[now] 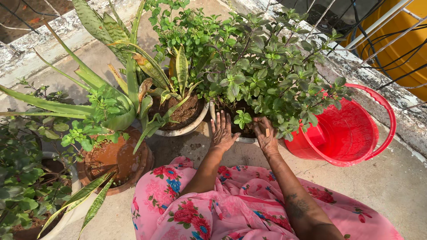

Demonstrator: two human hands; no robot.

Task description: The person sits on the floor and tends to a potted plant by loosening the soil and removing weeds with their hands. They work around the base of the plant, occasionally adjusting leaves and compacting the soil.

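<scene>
A leafy green bush (271, 66) grows in a pale pot (243, 140) straight ahead of me. My left hand (222, 132) rests flat, fingers spread, on the pot's near rim and soil. My right hand (267, 135) lies beside it on the soil under the foliage, fingers curled loosely; I cannot see anything held in it. Both forearms reach out over my pink flowered garment (231, 204).
A red plastic bucket (356, 129) with a handle stands tilted at the right. A snake plant in a white pot (184, 120) sits left of the bush. An aloe grows in a terracotta pot (118, 160); more potted greenery (22, 186) lines the left. A low wall (391, 98) runs behind.
</scene>
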